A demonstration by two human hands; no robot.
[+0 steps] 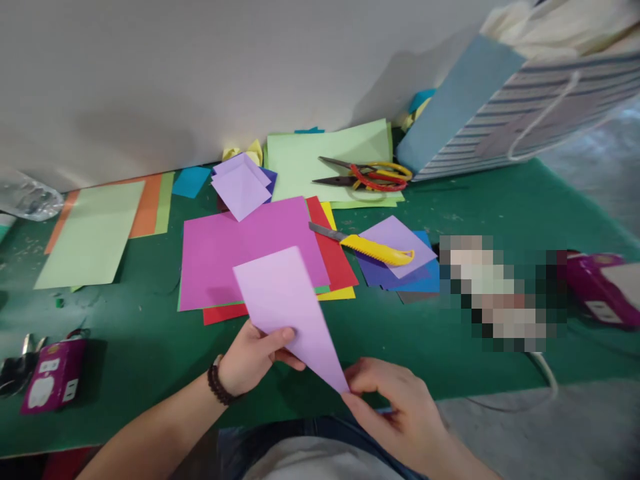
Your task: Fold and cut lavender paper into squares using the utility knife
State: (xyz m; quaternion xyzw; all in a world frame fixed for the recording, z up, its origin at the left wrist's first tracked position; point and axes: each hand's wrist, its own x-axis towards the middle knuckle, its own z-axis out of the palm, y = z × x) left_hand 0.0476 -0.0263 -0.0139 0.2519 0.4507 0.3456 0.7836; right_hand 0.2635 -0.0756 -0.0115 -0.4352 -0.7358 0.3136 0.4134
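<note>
Both my hands hold a sheet of lilac paper (285, 310), folded to a long, pointed shape. My left hand (255, 357) grips its lower left edge, with a beaded bracelet on the wrist. My right hand (395, 413) pinches the narrow tip between thumb and fingers. Just beyond the sheet lies a magenta paper sheet (250, 253) on a loose stack of red, yellow and green paper. A yellow utility knife (375, 249) rests to the right of that stack, on coloured squares.
A green mat (120, 320) covers the table, with scissors (370, 175) on pale green paper behind. Lilac squares, green sheets and a striped paper bag (500, 113) lie along the white wall. Purple boxes sit at both sides; a pixelated patch hides the mat's right part.
</note>
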